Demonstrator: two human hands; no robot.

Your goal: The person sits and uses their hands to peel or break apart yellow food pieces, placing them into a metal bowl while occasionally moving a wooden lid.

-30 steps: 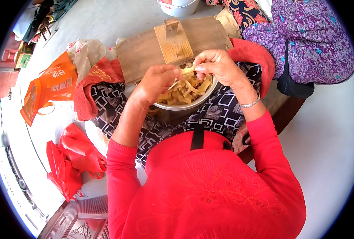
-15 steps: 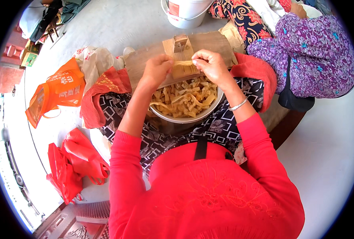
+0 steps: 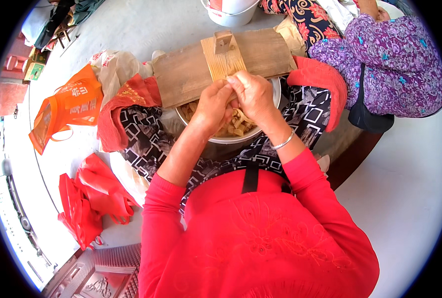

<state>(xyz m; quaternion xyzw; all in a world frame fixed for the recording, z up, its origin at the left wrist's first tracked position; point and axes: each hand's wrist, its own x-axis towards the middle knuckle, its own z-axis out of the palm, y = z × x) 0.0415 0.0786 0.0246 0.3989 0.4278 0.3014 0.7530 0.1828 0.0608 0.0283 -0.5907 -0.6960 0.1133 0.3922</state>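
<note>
Close together over a metal basin (image 3: pixel 277 95) in my lap are my left hand (image 3: pixel 215 105) and my right hand (image 3: pixel 253 95). Both are closed, fingertips meeting, pinching a pale yellow strip that the fingers now hide almost wholly. Tan, folded strips (image 3: pixel 238 128) that look like tofu skin fill the basin and are partly covered by my hands. A brown wooden board (image 3: pixel 178 74) lies across the basin's far side. On it is a lighter wooden piece (image 3: pixel 224 62) with a short block at its far end, just beyond my fingertips.
Red towels (image 3: pixel 325 82) drape beside my patterned trouser legs. An orange bag (image 3: pixel 74 107) and red bags (image 3: pixel 99 191) lie at the left. A white bucket (image 3: pixel 233 15) stands ahead. At the right sits another person in a purple floral top (image 3: pixel 395 69), with a dark pouch (image 3: pixel 367 118).
My hands have come together and moved nearer to me, off the wooden piece and over the basin. The strip stretched between them before is now hidden in the fingers.
</note>
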